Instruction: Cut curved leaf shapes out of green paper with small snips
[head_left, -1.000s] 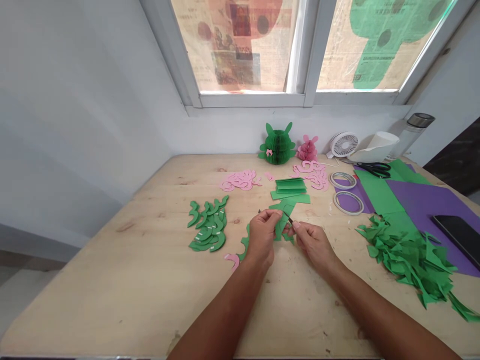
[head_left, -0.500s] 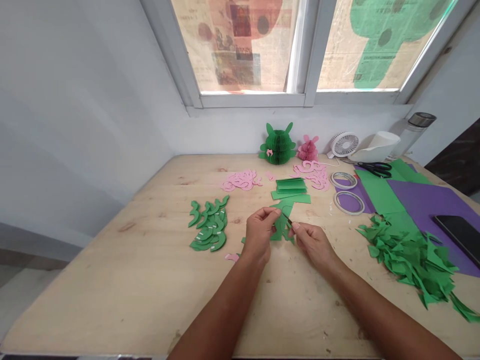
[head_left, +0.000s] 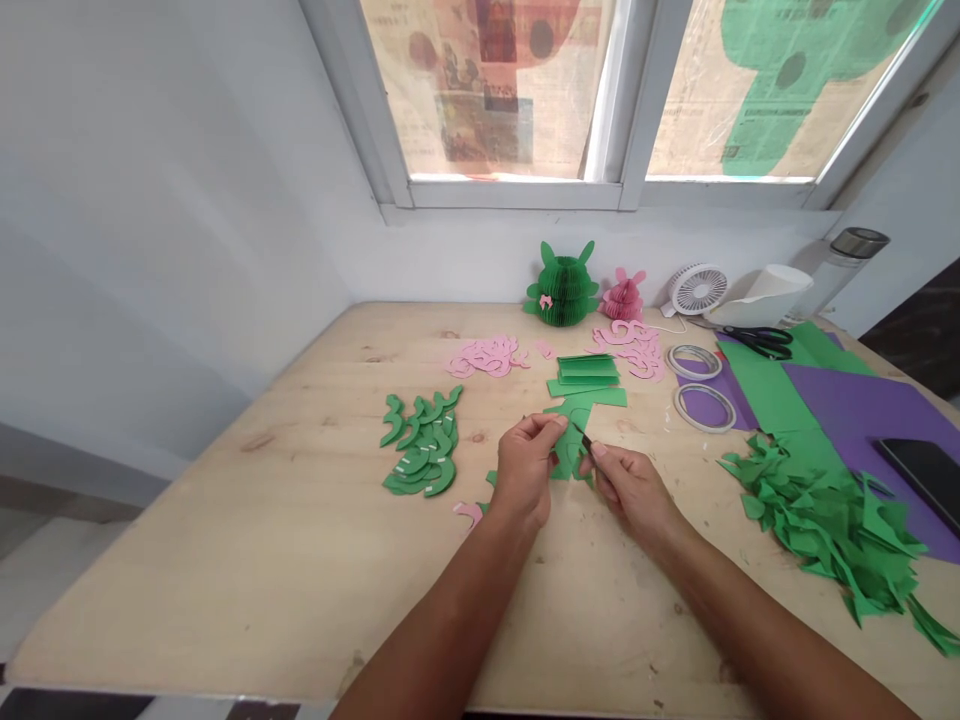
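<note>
My left hand (head_left: 527,455) is closed, thumb and fingers pinching a piece of green paper (head_left: 576,418) with curved lines drawn on it. My right hand (head_left: 630,487) is closed round a dark, pointed tool that looks like small scissors (head_left: 585,438). The handles are hidden in my fingers, and the tip points at the paper. Left of my hands lies a heap of green curved cutouts (head_left: 427,455), some with small white strips on them. A pink curved cutout (head_left: 469,513) lies by my left wrist. Beyond my hands sits folded green paper (head_left: 589,370).
Pink cutouts (head_left: 487,356) lie farther back, before a green paper figure (head_left: 564,285) and a pink one (head_left: 622,297). At right are tape rolls (head_left: 705,407), black-handled scissors (head_left: 759,342), green scraps (head_left: 832,525), a phone (head_left: 919,480), a small fan (head_left: 699,290) and a bottle (head_left: 836,270).
The view has shifted slightly, so the table's things sit a little farther right. The tool's tip has changed angle slightly at the green paper; both hands keep their hold.
</note>
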